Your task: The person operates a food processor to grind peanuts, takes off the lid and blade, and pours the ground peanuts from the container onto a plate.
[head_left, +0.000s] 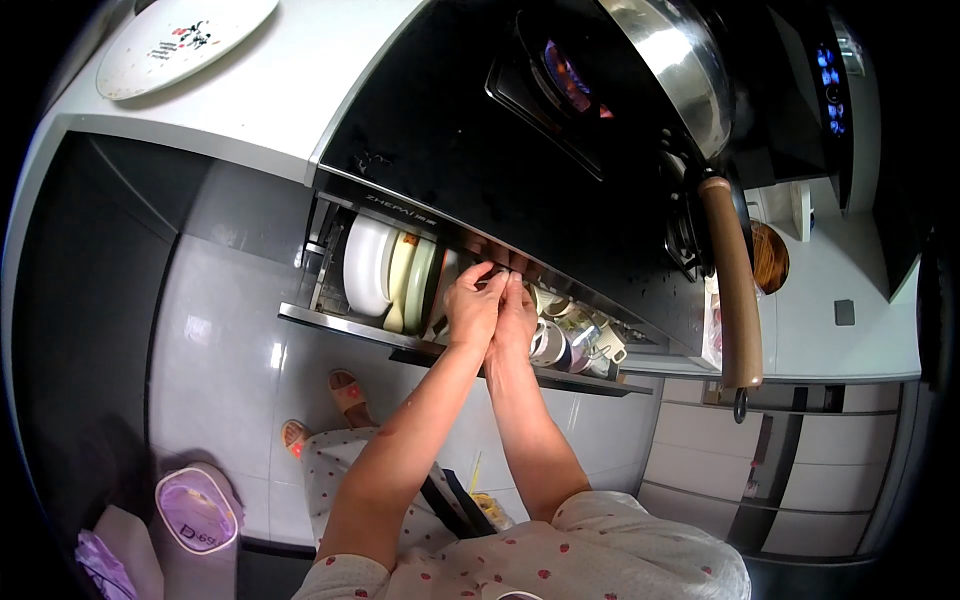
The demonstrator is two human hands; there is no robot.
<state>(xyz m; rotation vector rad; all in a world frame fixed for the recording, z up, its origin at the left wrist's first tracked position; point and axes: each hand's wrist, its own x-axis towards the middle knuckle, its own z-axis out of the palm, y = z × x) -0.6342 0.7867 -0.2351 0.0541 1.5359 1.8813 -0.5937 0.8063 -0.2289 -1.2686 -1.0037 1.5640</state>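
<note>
My left hand [472,308] and my right hand [515,318] meet side by side over the pulled-out drawer [350,322], close under the front edge of the black gas stove [440,150]. The fingers of both are closed and pressed together at the tips; whatever they may hold is too small or hidden to make out. Left of my hands, a white bowl [368,268] and a pale green dish [420,285] stand on edge in the drawer. To their right sit a white mug [547,342] and several glass and plastic containers.
A flame burns at the rear burner [567,75]. A steel pan with a wooden handle [735,290] rests at the stove's right, its handle jutting past the front edge. A white plate [185,45] lies on the left counter. A lilac-lined bin [198,508] stands on the floor.
</note>
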